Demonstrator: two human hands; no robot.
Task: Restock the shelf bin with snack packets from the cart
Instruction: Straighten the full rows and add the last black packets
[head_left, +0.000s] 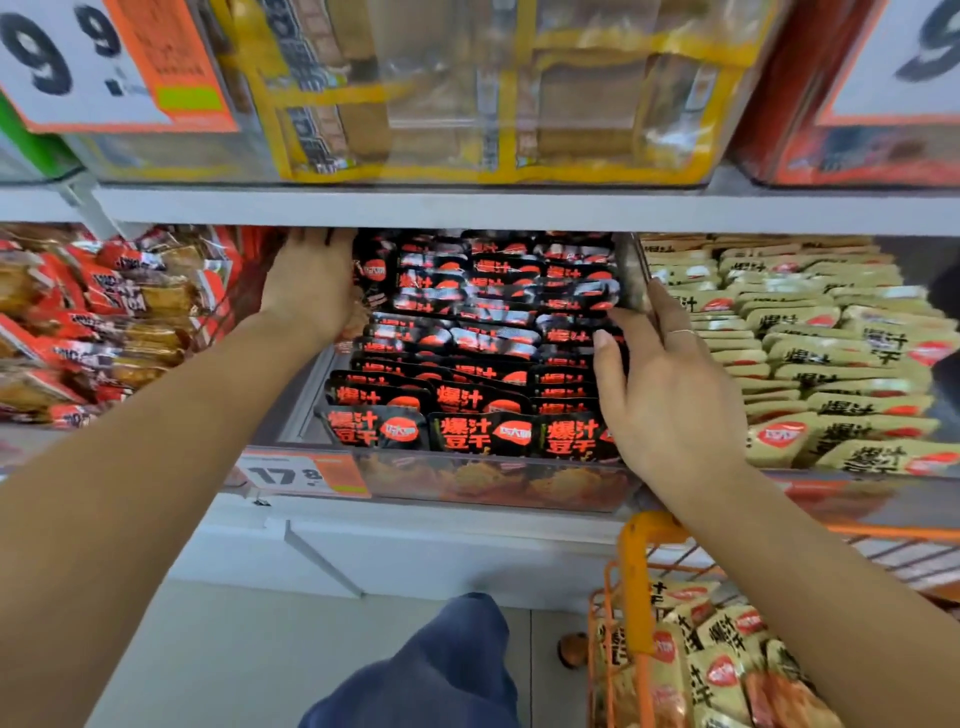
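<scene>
Bin of black packets sits btwn both hands; left hand flat, fingers straight, on far-left stack; right hand relaxed, touching right row, nearer cart w/ tan packets below-right.

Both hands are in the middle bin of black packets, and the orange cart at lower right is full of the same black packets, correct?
Not quite. The head view shows both hands, left hand and right hand, in the bin of black packets, but the orange cart holds tan packets, not black.
</scene>
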